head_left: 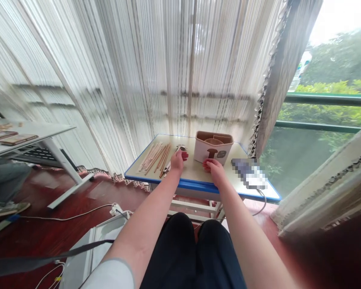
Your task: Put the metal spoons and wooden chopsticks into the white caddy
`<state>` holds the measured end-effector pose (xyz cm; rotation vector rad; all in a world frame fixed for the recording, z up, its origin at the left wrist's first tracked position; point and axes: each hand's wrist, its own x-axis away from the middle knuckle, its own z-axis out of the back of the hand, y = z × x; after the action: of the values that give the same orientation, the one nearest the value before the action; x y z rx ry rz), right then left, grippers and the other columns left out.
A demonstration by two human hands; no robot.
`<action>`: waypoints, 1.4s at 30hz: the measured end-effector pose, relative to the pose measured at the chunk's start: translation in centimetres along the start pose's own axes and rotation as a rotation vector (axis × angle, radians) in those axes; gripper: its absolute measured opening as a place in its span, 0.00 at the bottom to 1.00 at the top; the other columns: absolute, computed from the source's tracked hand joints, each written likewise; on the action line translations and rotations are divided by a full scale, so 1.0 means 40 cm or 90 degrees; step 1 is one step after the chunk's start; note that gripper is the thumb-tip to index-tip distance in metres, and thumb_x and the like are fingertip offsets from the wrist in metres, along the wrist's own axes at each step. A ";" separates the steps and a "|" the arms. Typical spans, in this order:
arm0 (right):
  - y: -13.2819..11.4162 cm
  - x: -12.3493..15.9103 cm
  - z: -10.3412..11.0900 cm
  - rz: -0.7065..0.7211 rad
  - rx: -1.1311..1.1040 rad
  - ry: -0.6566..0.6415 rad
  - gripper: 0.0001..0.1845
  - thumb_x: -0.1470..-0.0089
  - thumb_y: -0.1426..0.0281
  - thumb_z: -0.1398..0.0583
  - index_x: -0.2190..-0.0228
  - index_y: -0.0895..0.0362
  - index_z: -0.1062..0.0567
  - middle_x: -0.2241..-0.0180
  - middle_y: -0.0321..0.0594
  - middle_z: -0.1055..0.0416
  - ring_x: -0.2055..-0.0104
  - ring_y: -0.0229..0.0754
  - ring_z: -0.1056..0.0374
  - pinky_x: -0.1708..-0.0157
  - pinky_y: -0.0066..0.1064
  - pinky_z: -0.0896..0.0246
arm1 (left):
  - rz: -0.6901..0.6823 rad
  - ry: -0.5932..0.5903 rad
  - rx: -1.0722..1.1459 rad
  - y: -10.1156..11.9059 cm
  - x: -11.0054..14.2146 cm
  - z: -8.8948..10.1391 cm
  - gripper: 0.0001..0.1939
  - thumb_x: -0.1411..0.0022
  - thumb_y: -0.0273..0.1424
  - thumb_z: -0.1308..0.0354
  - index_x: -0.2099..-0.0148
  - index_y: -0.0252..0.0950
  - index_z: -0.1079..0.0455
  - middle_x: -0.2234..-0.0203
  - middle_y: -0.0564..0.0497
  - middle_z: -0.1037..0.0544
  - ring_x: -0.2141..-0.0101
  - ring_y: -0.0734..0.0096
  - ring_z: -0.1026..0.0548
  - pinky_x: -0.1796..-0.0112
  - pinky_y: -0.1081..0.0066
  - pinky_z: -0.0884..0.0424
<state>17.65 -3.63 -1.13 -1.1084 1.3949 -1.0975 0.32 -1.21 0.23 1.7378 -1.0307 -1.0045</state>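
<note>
Near the middle of the frame stands the white-walled, brown-lined open container (214,147), its mouth a rounded rectangle, its smooth front printed with a bold brown shape and a small dark patch. It rests upright on a pale yellow, blue-edged surface (192,171). My right hand (213,167) is at its lower front, fingers curled inward; I cannot tell whether they touch the wall or pinch anything. Left of it, my left hand (178,160) is loosely bent, its grip unclear, beside a small dark-and-pale object (181,147) partly hidden behind my fingers. Farther left lie straight, thin, pale wooden-looking sticks (152,157), roughly side by side, then slender reddish-brown sticks (165,161). Sheer, vertically striped fabric curtains (132,72) fill the upper frame in fine folds.
</note>
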 end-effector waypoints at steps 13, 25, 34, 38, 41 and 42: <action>-0.004 -0.010 -0.011 -0.024 0.000 0.007 0.08 0.58 0.67 0.43 0.72 0.55 0.28 0.72 0.41 0.28 0.72 0.41 0.33 0.70 0.34 0.36 | -0.413 0.002 -0.571 0.100 -0.015 0.112 0.15 0.39 0.37 0.53 0.62 0.35 0.28 0.66 0.46 0.23 0.64 0.67 0.26 0.61 0.69 0.32; -0.019 0.009 -0.012 -0.021 -0.001 0.002 0.08 0.59 0.68 0.43 0.72 0.55 0.28 0.73 0.38 0.29 0.72 0.39 0.35 0.71 0.31 0.39 | -0.481 -0.051 -0.742 0.053 0.027 0.114 0.12 0.39 0.32 0.52 0.60 0.35 0.28 0.65 0.45 0.23 0.64 0.65 0.26 0.61 0.68 0.32; -0.016 0.015 -0.005 -0.008 0.006 0.009 0.09 0.59 0.68 0.43 0.72 0.55 0.28 0.73 0.39 0.28 0.71 0.41 0.34 0.68 0.34 0.37 | -0.510 -0.120 -0.826 0.058 0.067 0.102 0.14 0.39 0.32 0.54 0.64 0.35 0.28 0.68 0.43 0.24 0.65 0.64 0.27 0.63 0.68 0.36; -0.022 0.022 -0.004 -0.001 0.027 0.001 0.09 0.58 0.67 0.44 0.71 0.55 0.28 0.71 0.40 0.27 0.70 0.42 0.33 0.68 0.34 0.36 | -0.488 -0.119 -0.844 0.063 0.072 0.098 0.15 0.39 0.32 0.55 0.64 0.34 0.28 0.69 0.42 0.24 0.65 0.63 0.27 0.63 0.68 0.36; -0.026 0.026 -0.004 0.002 0.035 0.000 0.10 0.58 0.67 0.44 0.70 0.55 0.28 0.71 0.40 0.26 0.70 0.42 0.32 0.68 0.33 0.36 | -0.490 -0.110 -0.874 0.064 0.076 0.096 0.15 0.39 0.33 0.55 0.64 0.34 0.28 0.70 0.41 0.25 0.66 0.63 0.27 0.64 0.69 0.36; -0.027 0.026 -0.004 0.002 0.036 0.000 0.10 0.58 0.67 0.45 0.70 0.55 0.28 0.71 0.40 0.26 0.70 0.42 0.32 0.68 0.33 0.36 | -0.493 -0.110 -0.884 0.063 0.078 0.096 0.16 0.39 0.33 0.56 0.65 0.34 0.27 0.71 0.41 0.25 0.66 0.62 0.27 0.65 0.69 0.36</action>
<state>17.50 -4.84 -0.25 -1.0648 1.3573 -1.1274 -2.72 -5.83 0.75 0.7791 0.4038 -1.7447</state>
